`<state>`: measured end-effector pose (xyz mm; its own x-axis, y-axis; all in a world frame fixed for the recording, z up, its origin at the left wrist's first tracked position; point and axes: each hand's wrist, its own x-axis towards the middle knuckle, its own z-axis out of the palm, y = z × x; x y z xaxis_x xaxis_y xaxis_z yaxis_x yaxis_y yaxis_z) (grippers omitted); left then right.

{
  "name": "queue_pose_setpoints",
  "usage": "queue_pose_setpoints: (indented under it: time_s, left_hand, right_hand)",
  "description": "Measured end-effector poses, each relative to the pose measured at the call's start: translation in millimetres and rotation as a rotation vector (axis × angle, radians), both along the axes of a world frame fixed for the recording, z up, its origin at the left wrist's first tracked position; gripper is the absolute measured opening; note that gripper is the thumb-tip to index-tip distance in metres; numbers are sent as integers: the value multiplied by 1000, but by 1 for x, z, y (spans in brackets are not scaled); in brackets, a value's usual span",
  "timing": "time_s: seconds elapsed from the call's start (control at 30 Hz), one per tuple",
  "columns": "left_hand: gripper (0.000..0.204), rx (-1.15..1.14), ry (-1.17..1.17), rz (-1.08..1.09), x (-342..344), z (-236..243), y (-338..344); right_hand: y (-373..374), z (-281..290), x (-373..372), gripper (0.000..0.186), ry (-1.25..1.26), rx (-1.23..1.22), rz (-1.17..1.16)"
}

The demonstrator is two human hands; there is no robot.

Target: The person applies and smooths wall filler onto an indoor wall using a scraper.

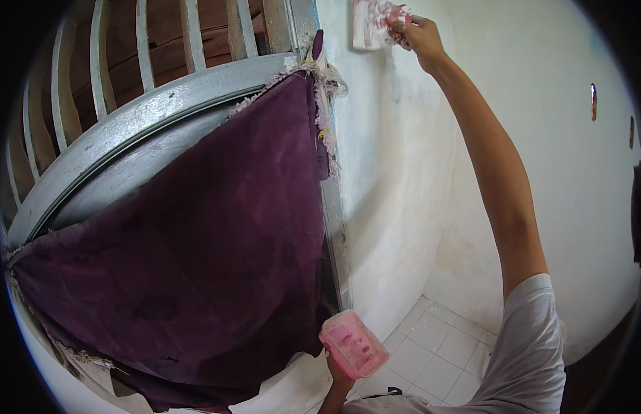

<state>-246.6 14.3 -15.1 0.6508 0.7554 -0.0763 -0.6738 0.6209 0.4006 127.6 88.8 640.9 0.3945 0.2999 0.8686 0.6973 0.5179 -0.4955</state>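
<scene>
My right arm stretches up to the wall. My right hand (pixel 422 43) is closed around a putty scraper (pixel 370 26) smeared with white paste and pinkish red near the grip. Its broad blade lies at the wall (pixel 382 124) near the top edge; whether it presses on the surface cannot be made out. Low in the middle, my left hand (pixel 340 374) grips a pink plastic container (pixel 355 345) from its left side. Whitish residue coats the container's inside, with a few darker marks. Most of the left fingers are hidden behind it.
A dark purple cloth (pixel 196 241) hangs across a grey arched frame (pixel 161 90), tied with frayed strips at the upper corner. Vertical slats (pixel 144 45) stand above the arch. White floor tiles (pixel 431 352) lie below, and another pale wall (pixel 541 103) rises at right.
</scene>
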Motion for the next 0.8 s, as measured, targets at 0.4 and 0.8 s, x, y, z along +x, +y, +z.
queue_pose_setpoints:
  time_s: [0.4,0.8]
  left_hand:
    - [72,-62,-73,-78,21,-20,-15]
    - [72,-83,-65,-97,19,-30,0]
  right_hand:
    - [-2,-16,-12,39,103,-192,-126]
    - [38,29,-45,35,57,-62,-10]
